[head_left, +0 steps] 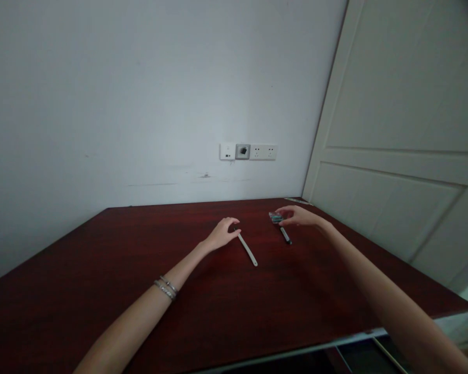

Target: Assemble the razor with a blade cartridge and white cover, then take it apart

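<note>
Against white wall (140, 104) and door (405, 130), red table (257, 301) under left hand (222, 234).

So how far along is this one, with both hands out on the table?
Early. Nothing looks finished: the white stick and dark pen lie flat on the table. In hand: the left hand touches the white stick's far end, the right hand rests fingers on a small packet by the pen. Left: lifting or moving any of them.

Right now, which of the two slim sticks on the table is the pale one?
The pale stick at the left hand's fingertips, slanting toward the camera; the dark stick lies by the right hand.
</note>
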`<action>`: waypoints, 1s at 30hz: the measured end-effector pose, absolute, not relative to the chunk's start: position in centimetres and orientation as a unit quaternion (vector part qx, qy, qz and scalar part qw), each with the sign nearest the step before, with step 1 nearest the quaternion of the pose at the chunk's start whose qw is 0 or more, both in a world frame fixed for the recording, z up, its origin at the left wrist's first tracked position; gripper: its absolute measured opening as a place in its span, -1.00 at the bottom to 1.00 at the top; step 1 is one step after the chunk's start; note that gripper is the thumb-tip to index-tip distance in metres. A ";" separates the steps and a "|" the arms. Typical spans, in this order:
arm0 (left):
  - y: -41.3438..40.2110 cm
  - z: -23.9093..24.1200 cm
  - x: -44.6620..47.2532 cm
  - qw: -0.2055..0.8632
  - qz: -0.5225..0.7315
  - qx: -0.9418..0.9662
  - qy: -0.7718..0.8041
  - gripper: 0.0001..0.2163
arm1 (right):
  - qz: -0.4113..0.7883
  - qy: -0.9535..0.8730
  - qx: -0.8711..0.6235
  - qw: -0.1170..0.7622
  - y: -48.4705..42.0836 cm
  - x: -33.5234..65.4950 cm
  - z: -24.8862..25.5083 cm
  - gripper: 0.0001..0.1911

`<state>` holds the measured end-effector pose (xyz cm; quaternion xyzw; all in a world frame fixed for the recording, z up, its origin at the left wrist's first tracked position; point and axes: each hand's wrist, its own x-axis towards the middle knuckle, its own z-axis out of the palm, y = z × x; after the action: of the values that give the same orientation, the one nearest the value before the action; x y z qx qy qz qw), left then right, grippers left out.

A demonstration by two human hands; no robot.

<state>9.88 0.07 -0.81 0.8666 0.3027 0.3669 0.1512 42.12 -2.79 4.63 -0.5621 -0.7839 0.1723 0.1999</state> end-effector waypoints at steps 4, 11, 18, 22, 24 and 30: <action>0.9 -1.1 8.7 0.163 0.376 0.854 0.320 -0.76 | 0.217 -0.723 -0.638 0.151 -2.2 46.9 3.3 -0.29; 1.1 -0.9 8.0 0.174 0.366 0.850 0.337 -0.77 | 0.247 -0.686 -0.675 0.110 -2.0 49.9 0.1 -0.28; 0.9 -0.9 7.9 0.172 0.356 0.851 0.344 -0.77 | 0.272 -0.700 -0.653 0.102 -1.7 50.4 -0.9 -0.24; 1.0 -1.1 7.7 0.170 0.358 0.851 0.344 -0.77 | 0.260 -0.703 -0.654 0.104 -1.9 50.5 -1.1 -0.19; 1.0 -1.2 7.6 0.170 0.360 0.851 0.342 -0.77 | 0.239 -0.697 -0.668 0.104 -2.0 50.3 -0.9 -0.14; 1.3 -1.4 7.4 0.167 0.363 0.843 0.361 -0.79 | 0.093 -0.705 -0.684 0.160 -2.7 45.6 2.0 -0.46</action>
<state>7.41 1.31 -1.38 0.8425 0.3610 0.3632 0.1672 45.62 -2.69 1.98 -0.6840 -0.7055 0.0931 0.1604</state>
